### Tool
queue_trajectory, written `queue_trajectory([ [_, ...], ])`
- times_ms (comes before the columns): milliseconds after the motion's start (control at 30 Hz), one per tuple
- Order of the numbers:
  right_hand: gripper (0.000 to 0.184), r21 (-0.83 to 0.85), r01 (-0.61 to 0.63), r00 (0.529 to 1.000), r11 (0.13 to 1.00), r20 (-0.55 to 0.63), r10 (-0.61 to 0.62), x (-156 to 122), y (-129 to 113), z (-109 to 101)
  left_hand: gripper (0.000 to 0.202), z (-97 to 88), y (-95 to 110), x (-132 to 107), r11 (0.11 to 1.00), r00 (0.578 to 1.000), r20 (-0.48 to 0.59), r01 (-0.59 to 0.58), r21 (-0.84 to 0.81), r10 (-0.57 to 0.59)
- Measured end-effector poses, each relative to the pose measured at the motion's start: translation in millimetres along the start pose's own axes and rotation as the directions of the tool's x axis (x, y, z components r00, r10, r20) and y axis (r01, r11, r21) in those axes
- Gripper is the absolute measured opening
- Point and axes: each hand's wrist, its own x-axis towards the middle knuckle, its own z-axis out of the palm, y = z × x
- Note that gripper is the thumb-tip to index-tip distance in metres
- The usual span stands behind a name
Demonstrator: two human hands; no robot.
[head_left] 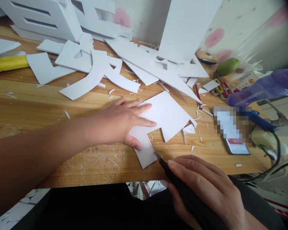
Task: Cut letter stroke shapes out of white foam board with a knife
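A white foam board piece with a notched outline lies flat near the front of the wooden table. Across its left part my left hand is spread out, palm down and fingers apart, pressing on it. My right hand is wrapped around a black utility knife. The knife's blade tip meets the lower right edge of the board's narrow arm, beside a thin sliver along the edge. Part of the board is hidden under my left hand.
White cut-out pieces and scraps cover the back of the table. Standing white boards rise behind. A phone, scissors, a purple bottle and cables lie right. A yellow-handled tool is left.
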Motion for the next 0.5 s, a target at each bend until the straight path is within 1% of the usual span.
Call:
queue_trajectory([
  [167, 0.032, -0.038, -0.011, 1.000, 0.999, -0.012, 0.010, -3.5, -2.5, -0.3, 0.075, 1.5, -0.7, 0.4, 1.000, 1.000, -0.004, -0.004, -0.001, 0.004],
  [300, 0.028, -0.088, 0.001, 1.000, 0.996, -0.018, -0.003, -6.4, -6.1, -2.9, 0.075, 0.4, 1.3, -0.2, 1.000, 1.000, 0.003, 0.013, 0.008, -0.013],
  [500, 0.026, -0.103, 0.018, 0.999, 0.995, -0.030, -0.021, -10.9, -8.1, -3.1, 0.075, 1.1, 0.3, -0.1, 1.000, 1.000, -0.020, -0.001, 0.011, 0.001],
])
